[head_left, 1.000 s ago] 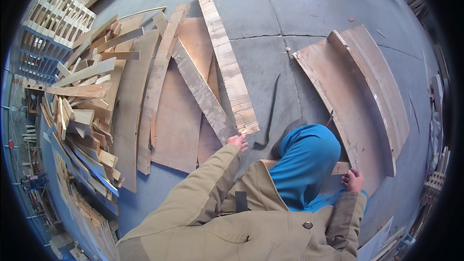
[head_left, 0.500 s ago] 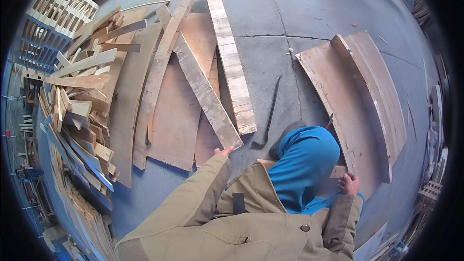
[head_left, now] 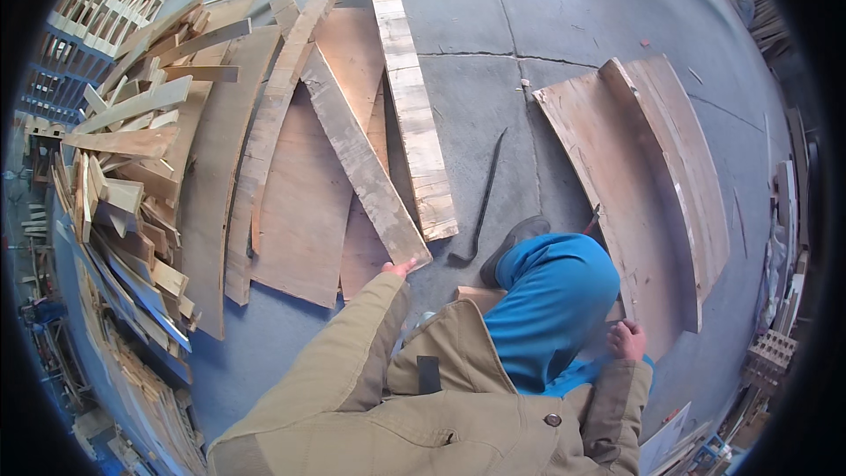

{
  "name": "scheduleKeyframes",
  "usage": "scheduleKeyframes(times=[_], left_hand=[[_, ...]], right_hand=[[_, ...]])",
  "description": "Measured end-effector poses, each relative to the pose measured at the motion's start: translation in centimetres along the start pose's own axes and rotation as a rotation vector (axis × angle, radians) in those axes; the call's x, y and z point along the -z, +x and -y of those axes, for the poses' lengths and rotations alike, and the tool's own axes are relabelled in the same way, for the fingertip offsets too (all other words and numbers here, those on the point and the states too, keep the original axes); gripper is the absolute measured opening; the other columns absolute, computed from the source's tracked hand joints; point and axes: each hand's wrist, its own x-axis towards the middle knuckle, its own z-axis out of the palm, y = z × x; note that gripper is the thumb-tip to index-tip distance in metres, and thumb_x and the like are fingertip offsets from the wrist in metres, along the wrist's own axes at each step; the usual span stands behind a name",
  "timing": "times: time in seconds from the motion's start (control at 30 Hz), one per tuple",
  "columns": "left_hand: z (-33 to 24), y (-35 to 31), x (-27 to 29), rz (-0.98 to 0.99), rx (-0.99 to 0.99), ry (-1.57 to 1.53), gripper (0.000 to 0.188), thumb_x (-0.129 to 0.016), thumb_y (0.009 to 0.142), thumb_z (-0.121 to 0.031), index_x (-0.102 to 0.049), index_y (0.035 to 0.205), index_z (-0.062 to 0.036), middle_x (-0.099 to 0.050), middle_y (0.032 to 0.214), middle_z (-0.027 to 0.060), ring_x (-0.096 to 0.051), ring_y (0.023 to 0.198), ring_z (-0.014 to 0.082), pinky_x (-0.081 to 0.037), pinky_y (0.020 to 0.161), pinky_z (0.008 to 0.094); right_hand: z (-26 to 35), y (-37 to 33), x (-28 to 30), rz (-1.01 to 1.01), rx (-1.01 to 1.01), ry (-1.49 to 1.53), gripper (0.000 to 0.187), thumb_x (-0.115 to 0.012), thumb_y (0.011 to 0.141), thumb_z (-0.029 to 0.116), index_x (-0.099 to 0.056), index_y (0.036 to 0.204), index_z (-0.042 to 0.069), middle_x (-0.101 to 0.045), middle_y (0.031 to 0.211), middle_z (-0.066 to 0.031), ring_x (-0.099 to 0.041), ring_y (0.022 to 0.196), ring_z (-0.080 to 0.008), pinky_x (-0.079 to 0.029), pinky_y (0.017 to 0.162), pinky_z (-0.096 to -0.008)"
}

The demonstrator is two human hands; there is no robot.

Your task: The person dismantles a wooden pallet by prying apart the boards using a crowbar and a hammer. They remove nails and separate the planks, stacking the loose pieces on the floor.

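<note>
My left hand [head_left: 401,267] grips the near end of a worn, grey-faced plank [head_left: 361,154], thumb on top; the fingers beneath are mostly hidden. That plank slants across plywood sheets [head_left: 300,203]. Just right of it lies a thick, pale timber beam [head_left: 407,92]. My right hand [head_left: 627,340] is closed beside my bent knee, near the edge of a large plywood panel [head_left: 608,167] with an upright board along it. Something dark shows at its fingers, too small to name. A black pry bar [head_left: 484,198] rests on the floor between beam and panel.
Heaped scrap boards [head_left: 141,203] fill the left side, with stacked pallets [head_left: 97,18] behind. A wood block [head_left: 479,297] lies by my shoe [head_left: 520,238]. A small dark-tipped red thing [head_left: 594,219] pokes up beside the panel. More timber [head_left: 780,256] stands along the right rim.
The view has shifted slightly, so the floor items appear farther left. My left hand stays at the plank's near end, and my right hand is still closed beside my knee.
</note>
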Motion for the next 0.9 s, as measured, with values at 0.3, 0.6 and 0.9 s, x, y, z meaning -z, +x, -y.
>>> scheduleKeyframes(times=[0.3, 0.6, 0.9], left_hand=[[-3.0, -6.8, 2.5, 0.126, -0.026, -0.354, 0.061, -0.091, 0.077, -0.019, -0.060, 0.128, -0.0060, -0.072, 0.111, 0.0086, -0.071, 0.095, 0.0247, -0.059, 0.080, 0.0441], [-4.2, -11.6, 6.6, 0.389, -0.030, -0.664, 0.055, -0.081, 0.087, -0.018, -0.055, 0.134, -0.0060, -0.070, 0.118, 0.0123, -0.070, 0.102, 0.0298, -0.059, 0.087, 0.0534], [-4.6, -15.4, 7.1, 0.254, -0.144, -0.703, 0.053, -0.076, 0.089, -0.008, -0.053, 0.137, -0.0028, -0.067, 0.123, 0.0145, -0.067, 0.109, 0.0327, -0.053, 0.099, 0.0541]], right_hand=[[0.6, -0.2, -0.9, -0.008, -0.006, -0.070, 0.034, -0.065, 0.097, 0.013, -0.053, 0.126, 0.001, -0.067, 0.092, -0.0109, -0.066, 0.070, -0.0177, -0.056, 0.057, -0.0302], [0.9, 0.2, -2.0, 0.029, 0.033, -0.053, 0.031, -0.066, 0.097, 0.013, -0.056, 0.123, 0.000, -0.068, 0.090, -0.0108, -0.067, 0.070, -0.0183, -0.056, 0.056, -0.0291], [1.4, -0.1, -2.8, 0.086, 0.079, -0.008, 0.031, -0.065, 0.098, 0.013, -0.055, 0.123, -0.002, -0.066, 0.091, -0.0117, -0.065, 0.068, -0.0169, -0.054, 0.055, -0.0288]])
